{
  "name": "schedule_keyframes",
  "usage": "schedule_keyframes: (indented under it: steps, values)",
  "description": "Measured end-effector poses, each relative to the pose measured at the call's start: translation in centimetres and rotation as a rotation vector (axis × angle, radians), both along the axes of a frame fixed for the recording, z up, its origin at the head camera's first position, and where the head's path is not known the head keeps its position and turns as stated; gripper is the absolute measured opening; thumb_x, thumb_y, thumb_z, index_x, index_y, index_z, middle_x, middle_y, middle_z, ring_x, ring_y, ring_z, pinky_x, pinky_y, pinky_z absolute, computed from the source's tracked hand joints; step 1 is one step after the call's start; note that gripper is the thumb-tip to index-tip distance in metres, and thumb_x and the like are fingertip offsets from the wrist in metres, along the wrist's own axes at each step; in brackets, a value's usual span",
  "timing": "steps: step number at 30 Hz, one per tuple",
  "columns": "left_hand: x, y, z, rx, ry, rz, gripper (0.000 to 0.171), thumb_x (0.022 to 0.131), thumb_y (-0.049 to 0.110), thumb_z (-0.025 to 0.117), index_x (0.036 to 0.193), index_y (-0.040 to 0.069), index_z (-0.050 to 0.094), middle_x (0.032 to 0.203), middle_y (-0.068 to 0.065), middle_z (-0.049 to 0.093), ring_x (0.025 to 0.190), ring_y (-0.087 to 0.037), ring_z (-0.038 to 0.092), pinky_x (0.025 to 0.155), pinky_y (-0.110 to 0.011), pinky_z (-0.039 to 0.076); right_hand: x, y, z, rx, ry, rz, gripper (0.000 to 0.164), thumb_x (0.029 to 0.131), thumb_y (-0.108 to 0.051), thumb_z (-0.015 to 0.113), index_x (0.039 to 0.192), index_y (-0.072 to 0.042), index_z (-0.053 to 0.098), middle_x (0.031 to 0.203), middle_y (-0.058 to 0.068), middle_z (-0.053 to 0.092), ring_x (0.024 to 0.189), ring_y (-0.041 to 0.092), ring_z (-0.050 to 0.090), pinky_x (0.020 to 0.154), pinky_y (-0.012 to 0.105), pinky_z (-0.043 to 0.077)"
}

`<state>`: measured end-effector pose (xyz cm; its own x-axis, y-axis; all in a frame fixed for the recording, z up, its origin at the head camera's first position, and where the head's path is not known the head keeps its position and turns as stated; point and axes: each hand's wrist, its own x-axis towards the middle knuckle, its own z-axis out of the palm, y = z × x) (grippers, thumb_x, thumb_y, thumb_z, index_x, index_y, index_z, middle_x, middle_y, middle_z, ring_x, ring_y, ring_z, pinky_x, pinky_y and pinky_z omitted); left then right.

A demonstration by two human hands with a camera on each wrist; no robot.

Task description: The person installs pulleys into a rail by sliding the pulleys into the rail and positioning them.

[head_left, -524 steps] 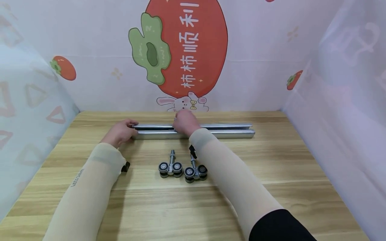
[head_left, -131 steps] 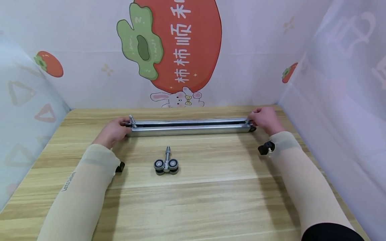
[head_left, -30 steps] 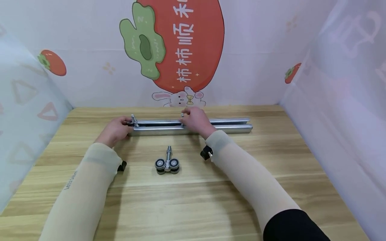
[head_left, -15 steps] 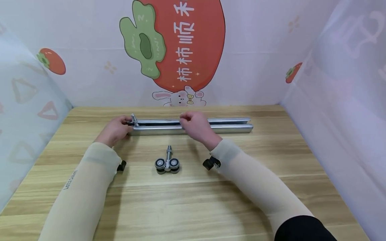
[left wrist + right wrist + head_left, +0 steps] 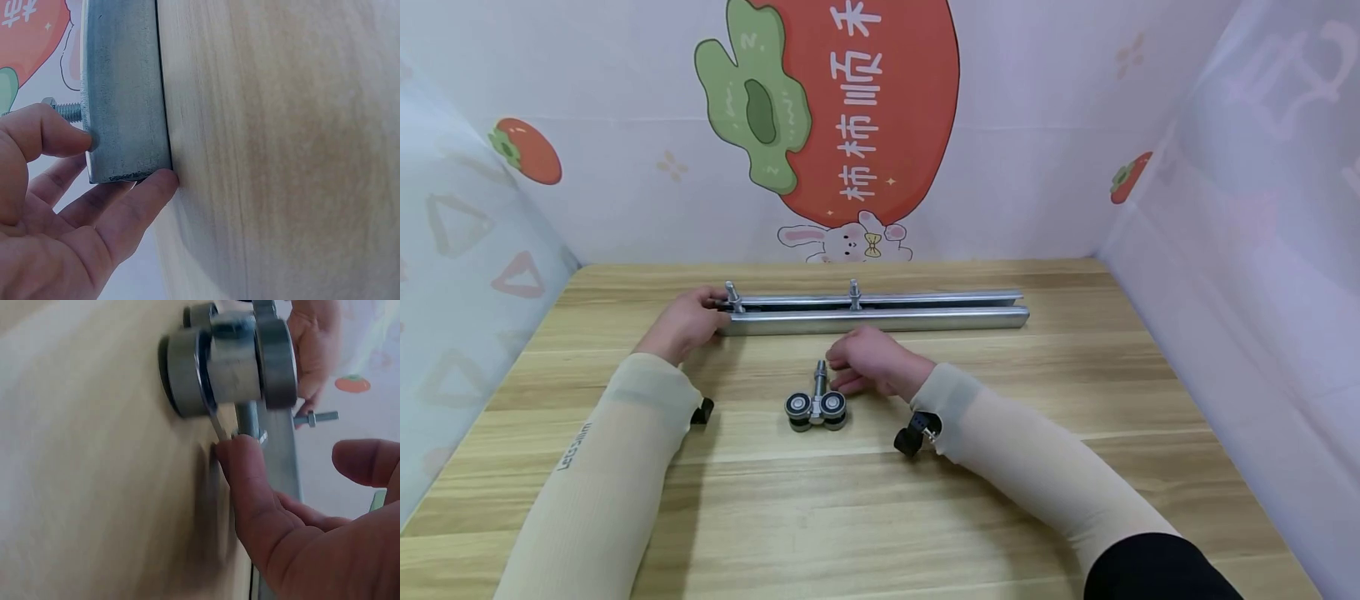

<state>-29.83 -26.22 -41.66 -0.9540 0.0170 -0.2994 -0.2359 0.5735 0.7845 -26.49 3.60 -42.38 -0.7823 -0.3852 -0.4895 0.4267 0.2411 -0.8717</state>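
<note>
A silver metal track (image 5: 925, 319) with a slot along its top lies across the back of the table. Bolts of two roller trolleys stand up from the slot, one bolt (image 5: 732, 293) at the left end and another bolt (image 5: 854, 293) near the middle. My left hand (image 5: 683, 323) holds the track's left end, thumb on the top edge and fingertips against the end (image 5: 128, 172). One loose roller trolley (image 5: 816, 408) rests on the table, bolt pointing away. Beside that bolt is my right hand (image 5: 876, 362), thumb apart from the fingers; in the right wrist view a fingertip is near the trolley (image 5: 234, 372).
The wooden table (image 5: 760, 517) extends toward me and to both sides. A printed cloth backdrop (image 5: 1022, 200) stands behind it, with cloth walls at left and right. A small black camera mount (image 5: 913, 433) sticks out from my right wrist.
Earlier, one trolley moved from the table into the track and my right hand reached the track's right end. Just now it let go of the middle bolt and came down to the loose trolley.
</note>
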Motion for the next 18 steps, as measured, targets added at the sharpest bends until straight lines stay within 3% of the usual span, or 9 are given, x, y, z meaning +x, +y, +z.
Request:
schedule_keyframes:
  steps: [12,18]
  values:
    - [0.1,0.1,0.2,0.006,0.009,0.004,0.052,0.099,0.006,0.052,0.149,0.001,0.037,0.148,-0.027,0.035,0.118,-0.036,0.044,0.096,-0.048,0.047,1.1,-1.7,0.1,0.055,-0.038,-0.055,0.030,0.093,-0.012,0.064,0.120,0.000,0.061,0.109,0.012,0.061,0.086,0.031,0.066,0.061,0.032,0.055]
    - [0.1,0.2,0.1,0.010,0.011,0.008,0.052,0.099,0.006,0.052,0.149,0.001,0.037,0.148,-0.026,0.034,0.119,-0.036,0.043,0.096,-0.048,0.047,1.2,-2.2,0.0,0.070,-0.030,-0.055,0.018,0.092,-0.012,0.065,0.106,-0.001,0.063,0.103,0.011,0.060,0.075,0.027,0.064,0.059,0.030,0.053]
